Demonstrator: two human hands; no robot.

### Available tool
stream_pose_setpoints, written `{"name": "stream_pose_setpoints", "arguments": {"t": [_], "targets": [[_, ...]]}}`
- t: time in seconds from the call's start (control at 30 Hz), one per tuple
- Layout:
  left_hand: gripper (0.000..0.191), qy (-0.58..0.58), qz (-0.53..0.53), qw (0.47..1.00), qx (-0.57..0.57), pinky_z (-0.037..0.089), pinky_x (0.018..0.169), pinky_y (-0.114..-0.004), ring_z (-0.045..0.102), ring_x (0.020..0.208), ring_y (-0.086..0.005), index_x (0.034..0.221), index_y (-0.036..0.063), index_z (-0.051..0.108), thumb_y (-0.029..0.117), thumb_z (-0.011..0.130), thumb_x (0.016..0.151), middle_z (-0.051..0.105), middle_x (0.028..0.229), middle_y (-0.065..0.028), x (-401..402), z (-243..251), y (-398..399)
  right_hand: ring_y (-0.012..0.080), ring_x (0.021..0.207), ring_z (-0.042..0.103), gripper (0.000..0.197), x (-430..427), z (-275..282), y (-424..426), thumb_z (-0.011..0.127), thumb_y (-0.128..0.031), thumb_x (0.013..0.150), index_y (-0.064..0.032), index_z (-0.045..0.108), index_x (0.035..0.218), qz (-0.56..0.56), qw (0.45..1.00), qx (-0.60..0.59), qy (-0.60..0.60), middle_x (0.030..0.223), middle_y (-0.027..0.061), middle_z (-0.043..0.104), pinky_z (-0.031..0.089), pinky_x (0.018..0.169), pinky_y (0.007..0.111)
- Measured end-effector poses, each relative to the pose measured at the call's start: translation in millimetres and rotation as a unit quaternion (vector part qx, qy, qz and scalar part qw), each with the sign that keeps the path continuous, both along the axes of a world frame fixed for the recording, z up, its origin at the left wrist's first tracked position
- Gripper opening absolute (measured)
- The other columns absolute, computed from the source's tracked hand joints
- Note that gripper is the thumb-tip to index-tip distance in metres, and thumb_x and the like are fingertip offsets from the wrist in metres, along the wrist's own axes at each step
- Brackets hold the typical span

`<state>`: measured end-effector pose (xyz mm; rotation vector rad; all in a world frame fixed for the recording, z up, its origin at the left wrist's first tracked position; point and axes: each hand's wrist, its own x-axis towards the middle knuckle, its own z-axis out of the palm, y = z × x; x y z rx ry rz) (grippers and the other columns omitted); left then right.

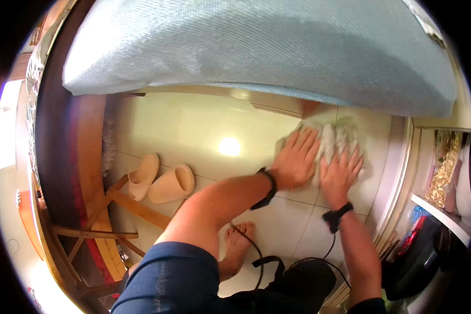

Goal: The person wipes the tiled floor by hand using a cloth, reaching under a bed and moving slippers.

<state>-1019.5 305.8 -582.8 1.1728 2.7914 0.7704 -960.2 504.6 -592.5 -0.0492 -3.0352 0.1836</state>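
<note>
A crumpled pale cloth (329,135), partly blurred, lies on the tiled floor (172,121). My left hand (296,159) rests palm down over its left part, fingers stretched out. Beside it, my right hand (341,172) presses flat on the lower right part with its fingers a little apart. Neither hand visibly closes around the fabric. Each wrist wears a black band, and a thin black cable (331,247) hangs from the right one.
A light blue covered mattress (259,51) overhangs the floor ahead. Two beige slippers (170,184) sit left, by a wooden folding frame (141,208). My bare foot (239,239) stands below my left forearm. Right is a door frame (396,180) and a shelf (441,218) with items.
</note>
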Motion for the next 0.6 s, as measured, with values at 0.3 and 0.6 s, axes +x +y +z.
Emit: {"name": "stream_pose_setpoints", "arguments": {"t": [0.3,0.6], "targets": [[0.082,-0.123,-0.038,0.982,-0.138,0.023,0.14,-0.064,0.032,0.17,-0.0493,0.163,-0.0134,0.046,0.029,0.074,0.099,0.043,0.174,-0.0355,40.1,8.3,-163.4,0.0605,0.169,0.022,0.06,33.3,12.5,-138.2,0.064,-0.052,0.11,-0.0003,0.08,0.136,0.115,0.984,-0.116,-0.069,0.182,0.0257,0.039,0.014,0.134,0.077],[0.08,-0.056,0.096,0.981,-0.161,0.023,0.14,-0.062,0.033,0.169,-0.0467,0.162,-0.0149,0.046,0.027,0.066,0.097,0.041,0.177,-0.0339,15.1,-3.2,-248.9,0.056,0.17,0.022,0.059,-58.5,7.1,-225.0,0.063,-0.052,0.11,-0.0085,0.075,0.148,0.207,0.968,-0.127,-0.059,0.18,0.0228,0.043,0.011,0.137,0.073]]}}
